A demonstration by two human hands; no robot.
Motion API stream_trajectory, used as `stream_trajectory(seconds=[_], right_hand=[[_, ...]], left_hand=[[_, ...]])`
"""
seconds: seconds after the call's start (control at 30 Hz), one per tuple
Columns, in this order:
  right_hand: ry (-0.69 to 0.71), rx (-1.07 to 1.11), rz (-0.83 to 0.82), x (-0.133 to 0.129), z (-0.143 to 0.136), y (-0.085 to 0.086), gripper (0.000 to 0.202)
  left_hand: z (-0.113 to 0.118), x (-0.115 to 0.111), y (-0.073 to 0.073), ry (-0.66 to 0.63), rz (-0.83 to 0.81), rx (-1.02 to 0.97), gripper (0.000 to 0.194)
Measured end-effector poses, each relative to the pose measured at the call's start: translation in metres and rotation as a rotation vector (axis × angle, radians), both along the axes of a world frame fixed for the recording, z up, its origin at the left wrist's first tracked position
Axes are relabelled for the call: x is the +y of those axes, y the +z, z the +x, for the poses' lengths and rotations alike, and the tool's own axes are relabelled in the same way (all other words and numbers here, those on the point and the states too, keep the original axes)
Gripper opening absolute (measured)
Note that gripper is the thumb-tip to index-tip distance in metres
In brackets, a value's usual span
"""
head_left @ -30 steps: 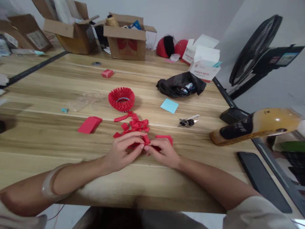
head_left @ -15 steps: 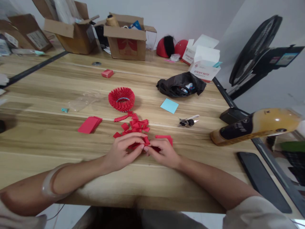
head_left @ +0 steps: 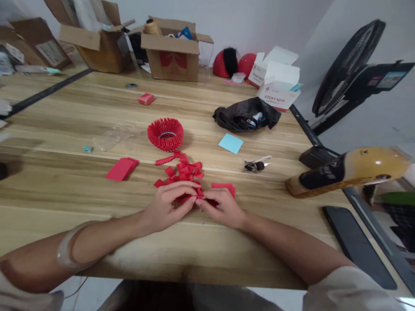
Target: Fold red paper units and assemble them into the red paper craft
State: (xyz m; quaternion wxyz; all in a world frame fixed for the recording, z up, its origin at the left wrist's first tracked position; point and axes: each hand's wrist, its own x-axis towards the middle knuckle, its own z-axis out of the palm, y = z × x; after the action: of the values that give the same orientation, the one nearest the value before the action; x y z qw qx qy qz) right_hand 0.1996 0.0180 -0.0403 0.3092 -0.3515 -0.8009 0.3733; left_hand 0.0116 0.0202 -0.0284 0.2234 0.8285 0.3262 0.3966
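My left hand (head_left: 170, 204) and my right hand (head_left: 223, 208) meet at the fingertips, both closed on a small piece of red paper (head_left: 200, 195) that is being pinched between them. Just beyond the fingers lies a loose heap of folded red paper pieces (head_left: 184, 171), partly covered by my left hand. A red bowl made of many folded paper pieces (head_left: 165, 135) stands upright behind the heap. Flat red paper slips (head_left: 228, 188) lie beside my right hand. To the left rests a stack of red paper (head_left: 122, 169).
A blue sticky note (head_left: 230, 143), keys (head_left: 256, 166) and a black plastic bag (head_left: 247, 115) are to the right. A yellow-capped bottle (head_left: 343, 172) and a phone (head_left: 358, 246) sit near the right edge. Cardboard boxes (head_left: 175, 65) line the back; a fan (head_left: 348, 67) stands at right.
Both hands stay in nearly the same place, with the fingertips still pinching the red paper. Nothing else has visibly moved.
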Motion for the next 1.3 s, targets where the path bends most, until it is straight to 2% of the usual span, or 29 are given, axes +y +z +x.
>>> stream_trajectory(seconds=[1.3], right_hand=[[0.018,-0.008,-0.005,0.0003,0.0008,-0.0023,0.027]], left_hand=[[0.0009,-0.0004,0.0023,-0.024,-0.039,-0.019,0.009]])
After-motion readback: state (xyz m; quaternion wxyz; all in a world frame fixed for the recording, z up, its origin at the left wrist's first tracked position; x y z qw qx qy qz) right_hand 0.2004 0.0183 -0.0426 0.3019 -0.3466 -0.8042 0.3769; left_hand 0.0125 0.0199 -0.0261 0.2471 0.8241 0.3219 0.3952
